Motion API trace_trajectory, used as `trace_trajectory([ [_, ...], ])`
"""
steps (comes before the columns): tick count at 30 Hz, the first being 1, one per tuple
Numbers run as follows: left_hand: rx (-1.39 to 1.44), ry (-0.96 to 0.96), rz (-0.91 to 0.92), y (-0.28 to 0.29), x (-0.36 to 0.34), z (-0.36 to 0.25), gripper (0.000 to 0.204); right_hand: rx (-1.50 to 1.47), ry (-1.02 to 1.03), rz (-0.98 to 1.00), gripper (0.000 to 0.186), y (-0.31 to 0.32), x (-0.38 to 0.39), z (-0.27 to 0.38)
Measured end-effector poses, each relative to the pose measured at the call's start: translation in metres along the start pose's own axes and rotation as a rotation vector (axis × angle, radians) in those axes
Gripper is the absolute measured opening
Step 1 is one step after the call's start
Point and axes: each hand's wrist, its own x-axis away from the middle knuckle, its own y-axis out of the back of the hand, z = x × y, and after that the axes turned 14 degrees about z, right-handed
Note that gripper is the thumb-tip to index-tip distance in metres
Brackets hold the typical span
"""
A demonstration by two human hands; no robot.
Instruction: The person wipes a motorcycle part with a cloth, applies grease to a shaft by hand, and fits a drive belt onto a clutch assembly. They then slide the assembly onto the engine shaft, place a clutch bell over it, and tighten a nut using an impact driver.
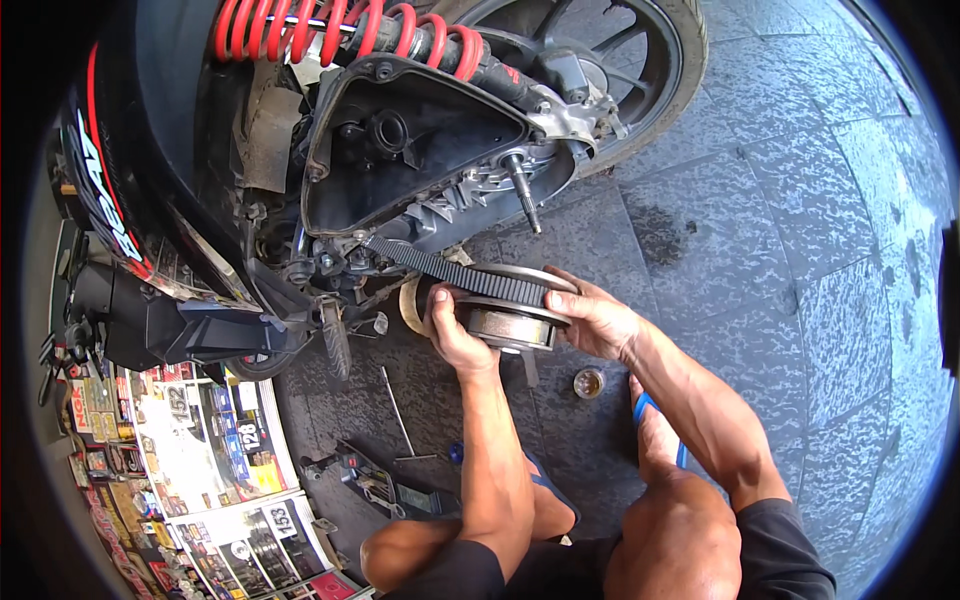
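Between my two hands sits a scooter clutch pulley (512, 326), a metal round assembly with a wide disc and a drum. A black toothed drive belt (440, 268) loops round it and runs up left into the engine case. My left hand (461, 335) grips the pulley's left side, thumb up against the belt. On the other side my right hand (593, 316) clasps the disc's edge, its thumb on the belt. Beyond them, a bare splined shaft (522, 195) sticks out of the scooter's open transmission case (420, 150). Fingers behind the pulley are partly hidden.
A red coil spring (345, 30) and rear wheel (690, 60) lie at the top. On the floor are a small jar (589, 382), a long T-handle wrench (402, 415) and a tool tray (390, 490). A display case (215, 430) stands at left.
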Motion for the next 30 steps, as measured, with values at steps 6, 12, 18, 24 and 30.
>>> trace_trajectory([
  [6, 0.161, 0.161, -0.152, -0.027, 0.0, -0.011, 0.066, 0.074, 0.105, -0.122, 0.136, -0.001, 0.008, -0.013],
  [12, 0.201, 0.104, -0.017, -0.023, -0.005, -0.001, 0.053, 0.157, 0.015, -0.132, 0.137, 0.01, 0.002, -0.006],
  [18, 0.276, 0.101, -0.072, -0.022, 0.0, 0.011, 0.045, 0.584, 0.12, -0.596, 0.121, -0.03, 0.029, -0.009],
  [24, 0.284, 0.097, -0.187, -0.035, 0.0, 0.004, 0.051, 1.593, 0.644, -0.417, 0.116, -0.041, 0.043, -0.038],
  [30, 0.295, 0.261, -0.275, -0.029, -0.008, 0.008, 0.074, 1.594, 0.646, -0.482, 0.104, -0.035, 0.037, -0.038],
])
